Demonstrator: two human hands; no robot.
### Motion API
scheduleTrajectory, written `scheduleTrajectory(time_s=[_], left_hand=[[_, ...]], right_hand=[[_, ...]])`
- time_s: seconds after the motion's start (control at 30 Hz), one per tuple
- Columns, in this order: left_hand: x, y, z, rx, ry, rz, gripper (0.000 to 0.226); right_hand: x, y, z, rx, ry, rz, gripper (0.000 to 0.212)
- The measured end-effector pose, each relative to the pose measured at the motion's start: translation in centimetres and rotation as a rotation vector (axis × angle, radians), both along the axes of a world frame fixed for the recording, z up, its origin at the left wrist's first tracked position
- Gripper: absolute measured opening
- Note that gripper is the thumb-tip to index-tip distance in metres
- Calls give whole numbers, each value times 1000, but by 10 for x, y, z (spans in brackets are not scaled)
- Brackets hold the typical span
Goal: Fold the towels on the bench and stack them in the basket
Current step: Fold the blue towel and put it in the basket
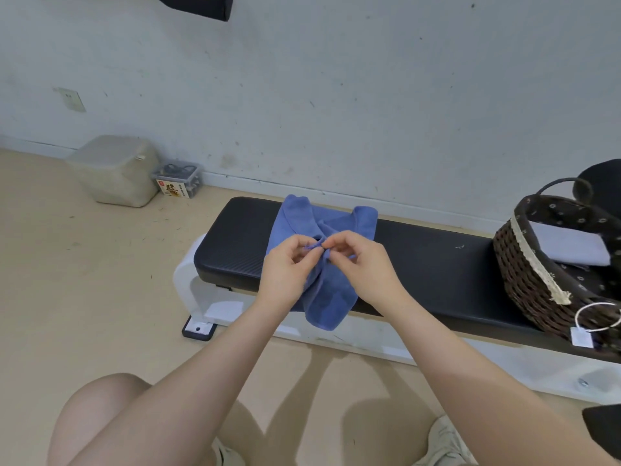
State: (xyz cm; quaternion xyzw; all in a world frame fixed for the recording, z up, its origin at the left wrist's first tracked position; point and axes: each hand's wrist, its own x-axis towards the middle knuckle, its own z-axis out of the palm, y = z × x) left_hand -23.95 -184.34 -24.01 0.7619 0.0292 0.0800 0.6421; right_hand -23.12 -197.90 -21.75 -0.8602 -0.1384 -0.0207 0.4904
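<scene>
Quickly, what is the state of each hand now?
Left hand: closed, fingers pinching the blue terry-cloth towel.
Right hand: closed, pinching the same towel.

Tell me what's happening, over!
Left hand and right hand both pinching blue towel, bunched on bench. Basket at right holds a folded pale towel. Nothing blocking.

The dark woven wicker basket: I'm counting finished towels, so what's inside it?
Inside the dark woven wicker basket, one folded pale lavender towel lies on the patterned lining; anything beneath it is hidden.
</scene>
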Motion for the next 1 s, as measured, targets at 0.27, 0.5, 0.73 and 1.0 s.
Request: scheduleTrajectory(time_s=[0.27, 0.5, 0.73, 1.0], left_hand=[[0, 3, 7, -18, 26, -98, 22], [3, 3, 9, 21, 65, -166, 5], [14, -2, 34, -42, 109, -107, 11], [15, -17, 75, -969, 183, -271, 20]], right_hand=[[6, 4, -1, -52, -82, -29, 12], [9, 2, -3, 178, 99, -77, 19], [-2, -9, -8, 147, 117, -3, 29], [-15, -19, -18, 101, -32, -144, 45]])
